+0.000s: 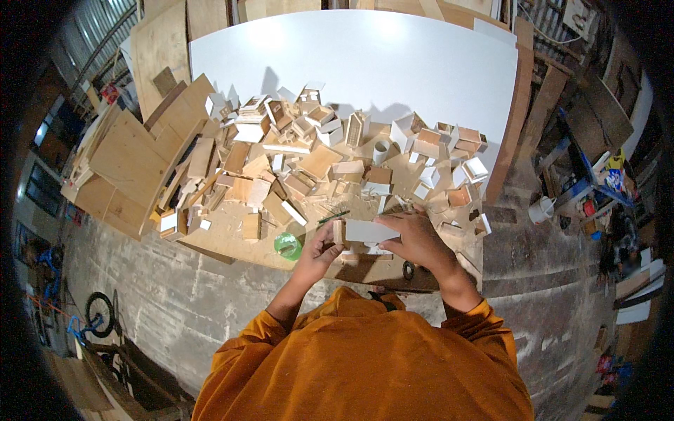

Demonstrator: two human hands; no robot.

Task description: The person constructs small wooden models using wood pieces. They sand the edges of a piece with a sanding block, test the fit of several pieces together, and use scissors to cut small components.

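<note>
Close to the table's front edge, a small wooden piece with a white flat panel (368, 231) is held between my two hands. My left hand (321, 251) is closed on its left end, where a bare wood strip (338, 232) shows. The fingers of my right hand (415, 242) grip the panel's right end, thumb at the lower side. Left of my left hand stands a green translucent container (288, 245). A dark, thin stick-like tool (333, 217) lies just beyond my left fingers. A small black ring (408, 271) is below my right hand.
Many wooden and white offcuts and small box-like pieces (302, 184) cover the table (261, 261). A grey cup (380, 151) stands among them. Behind rises a large white board (351, 59). Plywood sheets (133, 161) lean at left; a white bucket (542, 210) is at right.
</note>
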